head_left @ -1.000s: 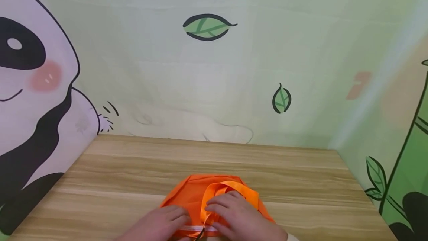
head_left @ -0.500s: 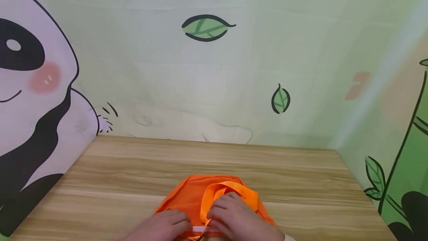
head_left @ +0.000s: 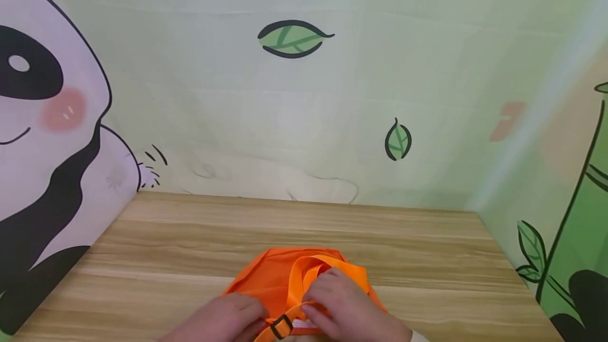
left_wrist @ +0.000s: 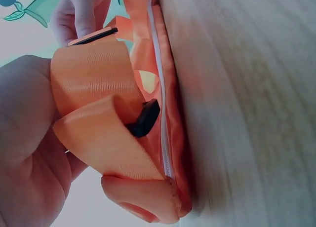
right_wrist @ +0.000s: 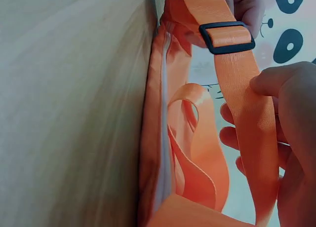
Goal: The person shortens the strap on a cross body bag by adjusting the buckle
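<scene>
An orange fabric bag [head_left: 256,286] with a white zipper [right_wrist: 165,113] lies on the table at the bottom of the head view. Its orange webbing strap [right_wrist: 247,113] is raised at the near side and carries a black slide buckle [head_left: 282,326]. My right hand [head_left: 351,305] pinches this strap, thumb on the front and fingers behind, as the right wrist view shows. My left hand [head_left: 225,318] holds the strap at the bag's near left, beside the buckle; in the left wrist view the webbing hides its fingertips. A second black fitting [left_wrist: 145,118] shows on the strap there.
The wood-grain table [head_left: 166,247] runs back to a pale green fabric wall [head_left: 214,94] printed with leaves. A panda print [head_left: 47,120] covers the left side, and green bamboo [head_left: 579,226] is printed on the right. Another strap loop [right_wrist: 200,138] lies over the bag.
The strap with its black slide buckle has been lifted into view between my hands, over the zipper. My right hand has shifted slightly right; the bag stays nearly in place.
</scene>
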`<control>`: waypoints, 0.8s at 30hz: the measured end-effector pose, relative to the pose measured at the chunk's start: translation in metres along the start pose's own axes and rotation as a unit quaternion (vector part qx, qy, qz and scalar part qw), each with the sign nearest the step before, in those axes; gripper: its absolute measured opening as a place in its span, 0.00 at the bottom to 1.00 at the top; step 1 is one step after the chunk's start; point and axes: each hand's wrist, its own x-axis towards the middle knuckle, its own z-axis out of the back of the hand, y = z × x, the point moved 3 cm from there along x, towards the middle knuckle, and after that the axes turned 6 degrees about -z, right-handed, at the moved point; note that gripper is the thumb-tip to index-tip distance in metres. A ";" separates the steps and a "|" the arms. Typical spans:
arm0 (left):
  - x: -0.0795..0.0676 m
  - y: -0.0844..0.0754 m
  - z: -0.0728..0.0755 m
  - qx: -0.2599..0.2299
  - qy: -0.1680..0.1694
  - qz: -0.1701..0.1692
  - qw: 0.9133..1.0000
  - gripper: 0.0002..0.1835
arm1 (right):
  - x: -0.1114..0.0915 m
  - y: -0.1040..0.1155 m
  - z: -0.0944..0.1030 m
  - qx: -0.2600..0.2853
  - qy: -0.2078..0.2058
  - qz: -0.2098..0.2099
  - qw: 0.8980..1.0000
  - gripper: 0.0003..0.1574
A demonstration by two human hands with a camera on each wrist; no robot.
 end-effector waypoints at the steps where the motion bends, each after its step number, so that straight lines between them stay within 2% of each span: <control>1: 0.000 0.000 0.001 -0.015 0.010 0.017 1.000 0.08 | 0.000 0.000 0.001 0.001 -0.005 0.001 1.000 0.10; 4: 0.002 0.000 0.003 -0.047 0.028 0.055 0.997 0.10 | -0.001 0.000 0.003 0.003 -0.022 0.006 1.000 0.08; 7: 0.002 -0.002 0.005 -0.071 0.032 0.074 0.994 0.10 | -0.002 0.001 0.005 0.008 -0.040 0.014 0.999 0.06; 17: 0.000 -0.007 0.013 -0.123 0.012 0.055 0.991 0.13 | -0.002 0.000 0.011 0.007 -0.109 0.054 0.993 0.04; 20: 0.001 -0.008 0.013 -0.130 0.021 0.079 0.988 0.17 | -0.001 -0.001 0.014 0.021 -0.123 0.062 0.990 0.04; 24: 0.003 -0.010 0.013 -0.103 0.022 0.105 0.989 0.24 | -0.001 -0.002 0.017 0.059 -0.124 0.050 0.989 0.05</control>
